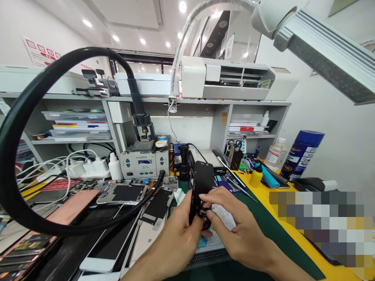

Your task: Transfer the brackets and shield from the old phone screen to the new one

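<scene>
A dark phone screen panel (202, 177) stands nearly upright in front of me, its lower end bearing small black and copper-coloured parts. My left hand (183, 224) is closed around the panel's lower left side, thumb across the front. The fingers of my right hand (230, 222) are bent in a pinch at the lower part of the panel. What they pinch is small and dark, and I cannot make it out. Behind the hands lies a crumpled clear plastic bag (224, 214) on the green mat (258, 222).
Phone parts, including a white-framed phone panel (108, 242), crowd the left side. A soldering station (143, 164) stands behind them, with a thick black hose (17, 210) looping forward. At right are a blue spray can (303, 156), a clear bottle (275, 154) and a yellow bottle (256, 176).
</scene>
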Available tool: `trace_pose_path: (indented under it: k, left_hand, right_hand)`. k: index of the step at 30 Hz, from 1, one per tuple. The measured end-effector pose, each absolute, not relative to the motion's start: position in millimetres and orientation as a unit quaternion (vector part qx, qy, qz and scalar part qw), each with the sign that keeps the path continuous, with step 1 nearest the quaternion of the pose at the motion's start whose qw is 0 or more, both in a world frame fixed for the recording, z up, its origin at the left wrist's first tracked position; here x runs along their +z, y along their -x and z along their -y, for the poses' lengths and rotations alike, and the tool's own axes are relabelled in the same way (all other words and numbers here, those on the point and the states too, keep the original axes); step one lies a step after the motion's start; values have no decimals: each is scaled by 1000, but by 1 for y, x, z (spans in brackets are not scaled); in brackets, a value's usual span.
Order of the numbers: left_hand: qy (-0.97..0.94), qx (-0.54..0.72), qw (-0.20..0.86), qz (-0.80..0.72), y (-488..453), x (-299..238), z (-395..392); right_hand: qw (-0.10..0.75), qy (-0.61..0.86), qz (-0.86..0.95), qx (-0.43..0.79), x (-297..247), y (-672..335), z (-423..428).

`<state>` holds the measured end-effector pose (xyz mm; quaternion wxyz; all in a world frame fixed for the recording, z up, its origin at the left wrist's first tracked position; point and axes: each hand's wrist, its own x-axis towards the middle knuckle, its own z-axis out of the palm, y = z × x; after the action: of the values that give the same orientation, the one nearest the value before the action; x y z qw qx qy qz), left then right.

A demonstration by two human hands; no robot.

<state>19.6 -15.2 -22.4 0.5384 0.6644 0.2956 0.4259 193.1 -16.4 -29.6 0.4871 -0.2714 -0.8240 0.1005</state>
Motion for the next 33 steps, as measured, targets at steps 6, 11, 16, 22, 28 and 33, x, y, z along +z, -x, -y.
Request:
trace_pose_path:
  k: [6,11,16,22,28,33]
  left_hand:
    - [-638,416,572,-305,-20,-20,18]
    - [-613,415,589,-324,-22,-23,15]
    - [-591,399,631,-306,-21,-24,13]
    - [-570,370,674,-289,-19,-18,13]
    - [-530,345,727,-269,-15,-17,12]
    - [-509,326,750,-267,-12,-16,11]
  right_hand:
    - [504,269,815,96,-31,-193,15]
    - [513,257,817,53,-34,-192,12]
    - [505,240,828,44,-37,-193,11]
    - [483,265,835,7,-38,-194,10]
    - [481,286,827,44,-26,-193,14]
    - [480,289,823,94,-15,-195,17]
